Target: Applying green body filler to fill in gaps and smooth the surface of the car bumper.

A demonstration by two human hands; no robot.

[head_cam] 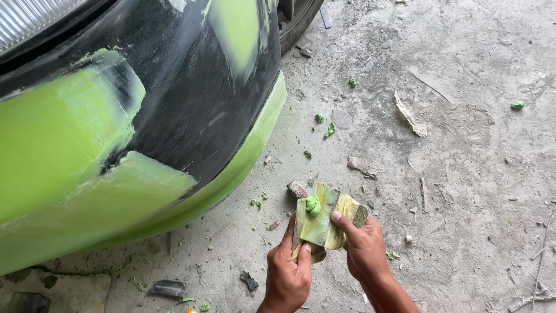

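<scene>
My left hand (288, 268) grips a flat spreader blade (304, 222) smeared with green filler, thumb along its left edge. My right hand (363, 245) holds a second yellowish spreader (343, 219) pressed against the first, forefinger laid across its face. A lump of green putty (313, 204) sits where the two blades overlap. Both hands are low over the concrete floor, to the right of a black car bumper (191, 104) covered with broad patches of green filler (52, 139).
Small blobs of green putty (329, 130) lie scattered on the dusty concrete floor (463, 174), along with paper scraps (410, 116) and debris. A tyre (298, 20) shows at the top behind the bumper. Dark fragments (168, 288) lie near the bumper's lower edge.
</scene>
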